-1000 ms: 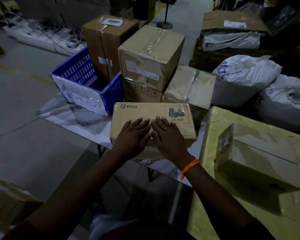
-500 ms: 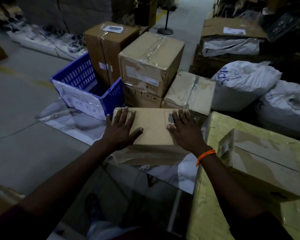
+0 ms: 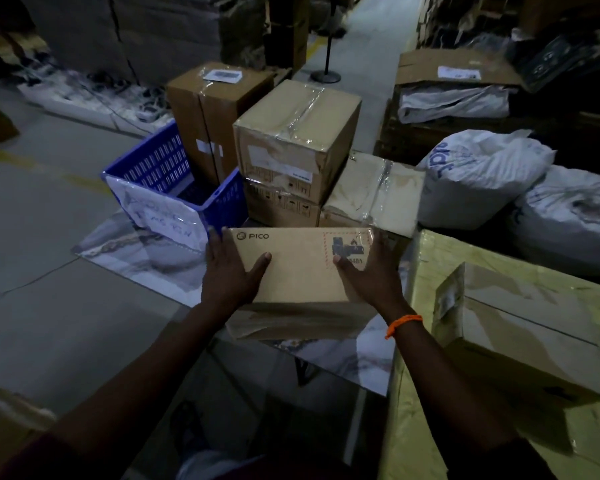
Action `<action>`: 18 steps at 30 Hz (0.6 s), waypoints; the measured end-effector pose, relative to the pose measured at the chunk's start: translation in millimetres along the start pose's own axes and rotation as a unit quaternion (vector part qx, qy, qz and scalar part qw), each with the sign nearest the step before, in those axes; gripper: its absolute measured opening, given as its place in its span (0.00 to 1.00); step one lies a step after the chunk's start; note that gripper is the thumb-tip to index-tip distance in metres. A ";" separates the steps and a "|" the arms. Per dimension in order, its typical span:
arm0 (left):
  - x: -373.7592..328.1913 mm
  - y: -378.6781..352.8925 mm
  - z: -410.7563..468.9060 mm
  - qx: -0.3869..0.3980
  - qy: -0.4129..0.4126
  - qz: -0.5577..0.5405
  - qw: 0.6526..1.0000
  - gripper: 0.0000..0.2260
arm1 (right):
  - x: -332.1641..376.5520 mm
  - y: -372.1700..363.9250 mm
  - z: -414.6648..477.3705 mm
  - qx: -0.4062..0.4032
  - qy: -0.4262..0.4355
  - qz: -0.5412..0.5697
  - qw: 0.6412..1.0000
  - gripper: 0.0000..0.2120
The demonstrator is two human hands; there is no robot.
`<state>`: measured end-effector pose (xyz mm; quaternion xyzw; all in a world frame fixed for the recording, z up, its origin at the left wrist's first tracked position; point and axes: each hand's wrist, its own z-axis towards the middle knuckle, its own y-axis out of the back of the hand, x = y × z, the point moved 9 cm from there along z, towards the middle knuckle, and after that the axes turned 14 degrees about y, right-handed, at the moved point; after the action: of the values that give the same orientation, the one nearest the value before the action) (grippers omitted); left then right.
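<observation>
A flat brown cardboard box printed PICO, with a red-bordered warning label, lies on a marble-patterned table in front of me. My left hand grips its left end, fingers over the side edge and thumb lying on the top face. My right hand grips the right end the same way, its thumb covering part of the label. An orange band circles my right wrist.
Behind the box stand several taped cartons and a blue plastic crate with a paper sign. White sacks lie at the right. A yellow-wrapped surface at my right carries another carton. Concrete floor spreads to the left.
My hands slid apart from the middle of the box top to its two ends, and the fingers now wrap over the side edges.
</observation>
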<state>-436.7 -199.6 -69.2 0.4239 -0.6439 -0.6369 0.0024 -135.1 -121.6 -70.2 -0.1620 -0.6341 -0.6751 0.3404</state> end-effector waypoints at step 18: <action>77.8 25.7 -31.8 -0.061 0.132 -0.385 0.911 0.26 | 0.3 7.1 -69.5 -0.146 -0.107 0.256 0.949 0.23</action>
<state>-483.2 -272.7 -83.9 0.7182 -0.3846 -0.5647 -0.1320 -115.7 -188.6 -74.7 -0.4386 -0.4983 -0.6290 0.4046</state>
